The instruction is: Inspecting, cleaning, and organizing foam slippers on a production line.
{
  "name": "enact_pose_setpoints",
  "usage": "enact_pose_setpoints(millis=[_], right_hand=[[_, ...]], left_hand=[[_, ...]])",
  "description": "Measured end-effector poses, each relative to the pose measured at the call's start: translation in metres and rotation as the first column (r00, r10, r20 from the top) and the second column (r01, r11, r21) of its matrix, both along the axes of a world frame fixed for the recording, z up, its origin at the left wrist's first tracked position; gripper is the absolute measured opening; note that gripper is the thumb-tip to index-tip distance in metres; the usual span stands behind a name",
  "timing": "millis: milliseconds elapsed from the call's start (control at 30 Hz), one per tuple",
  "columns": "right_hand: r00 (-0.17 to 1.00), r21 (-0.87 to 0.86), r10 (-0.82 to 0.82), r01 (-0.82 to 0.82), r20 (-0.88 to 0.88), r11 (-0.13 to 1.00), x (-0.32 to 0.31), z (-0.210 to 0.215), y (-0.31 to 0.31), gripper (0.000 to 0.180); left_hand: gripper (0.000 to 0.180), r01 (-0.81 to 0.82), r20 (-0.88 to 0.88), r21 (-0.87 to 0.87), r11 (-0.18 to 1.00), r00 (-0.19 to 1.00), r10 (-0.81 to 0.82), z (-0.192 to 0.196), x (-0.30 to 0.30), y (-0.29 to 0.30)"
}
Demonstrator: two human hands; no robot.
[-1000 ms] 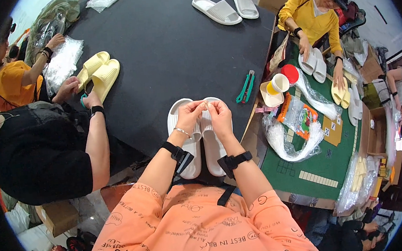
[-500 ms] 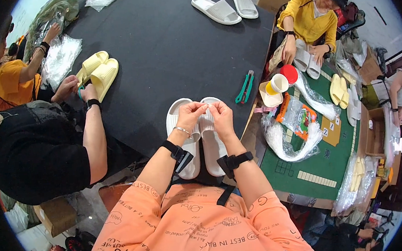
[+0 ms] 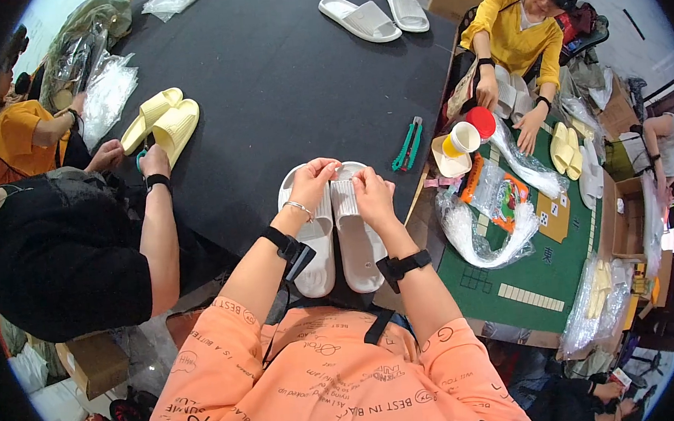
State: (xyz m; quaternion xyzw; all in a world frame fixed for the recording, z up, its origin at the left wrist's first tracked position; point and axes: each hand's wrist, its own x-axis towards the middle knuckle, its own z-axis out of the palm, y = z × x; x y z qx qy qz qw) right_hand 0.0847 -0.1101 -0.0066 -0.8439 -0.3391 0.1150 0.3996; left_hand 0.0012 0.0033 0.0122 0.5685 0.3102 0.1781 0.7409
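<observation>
Two pale grey slippers, the left slipper [image 3: 314, 264] and the right slipper [image 3: 362, 257], lie side by side in front of me at the table's near edge. Above the far part of the left slipper is my left hand [image 3: 313, 184], its thumb and fingers pinched. My right hand [image 3: 374, 200] is beside it over the right slipper's strap, its fingertips also pressed together. A small gap separates the two pinches. Whatever they hold is too fine to make out. To the right lies a green cutting tool [image 3: 408, 145].
Yellow slippers [image 3: 175, 130] are in a co-worker's hands on the left. More grey slippers [image 3: 362, 20] lie at the far side of the black table [image 3: 262, 66]. On the right, a green table [image 3: 467, 259] bears bundled white strands [image 3: 478, 247], a red-lidded container [image 3: 480, 123] and cups.
My hands have drawn slightly apart from their touching pinch, the right one moving a little right and down. At the right, a co-worker's hand has left the slippers and moved down toward the white strands.
</observation>
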Motion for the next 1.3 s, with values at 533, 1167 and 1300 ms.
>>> enact_pose_setpoints(millis=[533,1167,1300], right_hand=[[0.906,0.408,-0.001,0.191,-0.422,0.893,-0.017,0.000,-0.021,0.012],[0.979,0.339,-0.134,0.180,-0.155,0.923,-0.033,0.003,-0.011,0.009],[0.988,0.301,-0.117,0.141,-0.096,0.943,-0.031,0.003,-0.012,0.007]], left_hand=[[0.014,0.156,0.081,-0.048,0.987,0.985,-0.151,0.001,-0.010,-0.025],[0.006,0.063,0.022,0.213,0.975,0.997,-0.069,-0.015,-0.009,-0.031],[0.005,0.059,-0.083,0.089,0.994,0.995,-0.051,-0.012,-0.009,-0.027]])
